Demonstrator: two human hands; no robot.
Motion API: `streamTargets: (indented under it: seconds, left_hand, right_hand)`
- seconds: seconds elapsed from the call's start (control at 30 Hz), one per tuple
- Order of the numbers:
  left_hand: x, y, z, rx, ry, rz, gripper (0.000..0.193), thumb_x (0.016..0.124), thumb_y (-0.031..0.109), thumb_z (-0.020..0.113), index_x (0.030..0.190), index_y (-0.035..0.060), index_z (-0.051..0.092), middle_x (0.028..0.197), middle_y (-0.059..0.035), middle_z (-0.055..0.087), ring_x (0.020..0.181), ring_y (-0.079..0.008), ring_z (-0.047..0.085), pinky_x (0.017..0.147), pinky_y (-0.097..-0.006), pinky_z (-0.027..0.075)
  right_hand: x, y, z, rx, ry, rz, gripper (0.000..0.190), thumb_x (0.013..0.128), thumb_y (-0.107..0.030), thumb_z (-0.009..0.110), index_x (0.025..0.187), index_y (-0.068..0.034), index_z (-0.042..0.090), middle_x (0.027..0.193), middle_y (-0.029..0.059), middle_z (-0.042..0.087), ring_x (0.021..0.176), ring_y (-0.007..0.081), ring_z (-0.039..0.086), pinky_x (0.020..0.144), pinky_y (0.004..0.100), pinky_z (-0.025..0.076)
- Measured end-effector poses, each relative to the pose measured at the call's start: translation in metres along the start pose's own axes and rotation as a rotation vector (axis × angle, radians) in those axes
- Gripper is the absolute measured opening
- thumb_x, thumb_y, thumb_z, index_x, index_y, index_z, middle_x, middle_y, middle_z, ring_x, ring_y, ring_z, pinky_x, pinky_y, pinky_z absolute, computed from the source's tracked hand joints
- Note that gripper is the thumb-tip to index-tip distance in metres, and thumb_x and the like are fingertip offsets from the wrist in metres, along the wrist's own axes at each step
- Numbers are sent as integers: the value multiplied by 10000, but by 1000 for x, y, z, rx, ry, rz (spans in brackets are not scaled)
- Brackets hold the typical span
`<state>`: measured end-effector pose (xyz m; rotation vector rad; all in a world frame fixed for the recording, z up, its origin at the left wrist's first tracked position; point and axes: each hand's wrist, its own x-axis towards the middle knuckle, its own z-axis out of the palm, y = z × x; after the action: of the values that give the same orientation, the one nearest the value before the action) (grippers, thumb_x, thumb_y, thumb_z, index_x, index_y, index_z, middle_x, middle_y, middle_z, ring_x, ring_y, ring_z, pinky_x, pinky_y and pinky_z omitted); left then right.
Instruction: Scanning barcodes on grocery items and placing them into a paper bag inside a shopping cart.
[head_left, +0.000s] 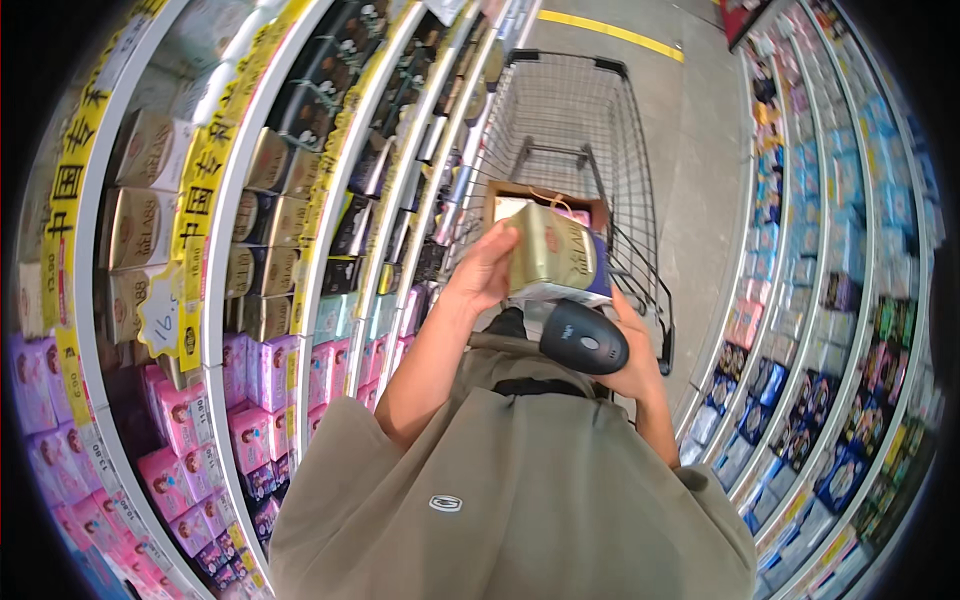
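Observation:
My left hand grips the left side of a gold and purple boxy package that bears writing. The package is tilted in front of my body and covers part of an open brown cardboard box beyond it. A black handheld barcode scanner is in my right hand, with its rounded head just below the package. One finger of that hand reaches up to the package's lower right corner; whether it presses on it I cannot tell. White and pink packs show inside the box.
A black wire shopping cart stands ahead, around the cardboard box. Shelves of gold and pink packs with yellow price strips rise close on my left. Shelving with blue packs lines the right. A yellow line crosses the grey floor.

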<state>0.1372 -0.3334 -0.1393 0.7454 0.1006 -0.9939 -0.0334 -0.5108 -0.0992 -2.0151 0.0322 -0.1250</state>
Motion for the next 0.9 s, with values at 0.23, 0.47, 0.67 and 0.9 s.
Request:
streamTargets:
  seconds: [0.23, 0.47, 0.67, 0.9]
  left_hand:
    - [22, 38, -40, 262, 115, 46, 296, 953, 189, 468, 1235, 101, 478, 1111, -35, 601, 927, -78, 578, 727, -266, 486]
    - [67, 42, -54, 445, 143, -55, 494, 884, 287, 613, 1245, 3, 434, 1067, -64, 588, 948, -129, 572, 787, -272, 480]
    - [141, 23, -128, 828, 308, -352, 506, 910, 348, 580, 1274, 17, 465, 1098, -93, 623, 966, -175, 615, 811, -327, 509]
    - [210, -27, -198, 614, 453, -606, 403, 933, 348, 521, 1139, 4, 555, 1030, -123, 638, 852, -228, 637, 703, -409, 524]
  right_hand:
    - [54, -14, 15, -140, -67, 36, 482, 549, -24, 734, 1027, -28, 675, 1418, 213, 374, 975, 296, 639, 832, 341, 484]
    - [81, 1, 30, -140, -37, 55, 376, 551, 8, 705, 926, -2, 678, 1416, 184, 384, 860, 327, 654, 758, 365, 510]
    - [81, 10, 29, -142, 0, 250, 339, 564, -13, 705, 897, -16, 646, 1415, 127, 395, 950, 356, 615, 767, 410, 501]
    - [56, 12, 27, -163, 69, 411, 314, 612, -89, 704, 907, -9, 633, 1422, 121, 380, 900, 359, 617, 734, 434, 497]
